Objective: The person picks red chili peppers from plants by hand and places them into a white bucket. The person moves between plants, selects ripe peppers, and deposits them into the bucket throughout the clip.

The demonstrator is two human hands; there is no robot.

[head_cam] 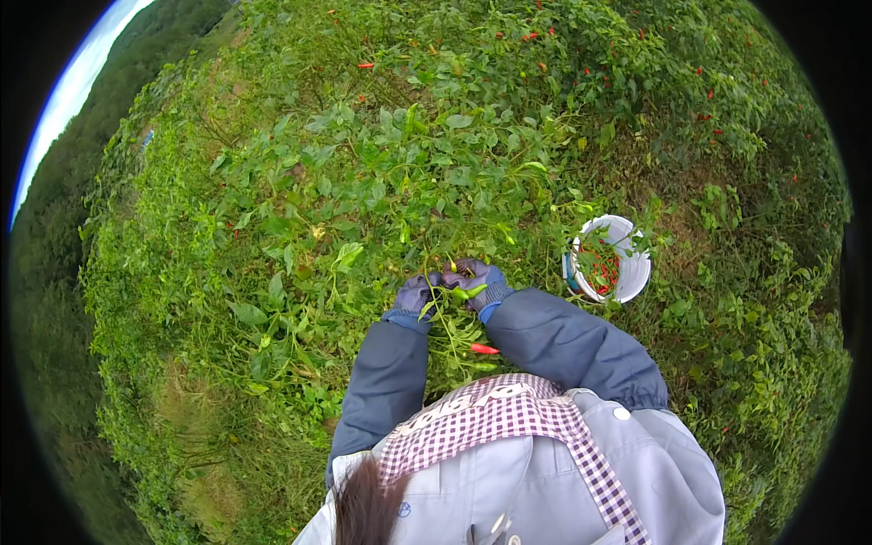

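Observation:
Both of my hands wear dark gloves and meet at a leafy chili pepper plant. My left hand [415, 294] is closed around a thin green stem [441, 319] of this plant. Close beside it, my right hand [482, 278] has its fingers curled in at a small yellow-green chili pepper [453, 266]; its fingertips are partly hidden. Larger green chili peppers [469, 293] hang across the front of the right hand. Lower on the plant, near my apron, are a red chili pepper [484, 349] and another green pepper [483, 366].
To the right of my hands stands a white bucket [633, 276] with a broken-looking rim, holding red chili peppers [602, 269] and some leaves. Dense pepper plants [586, 61] with scattered red fruit surround me. A wooded slope [54, 286] lies at far left.

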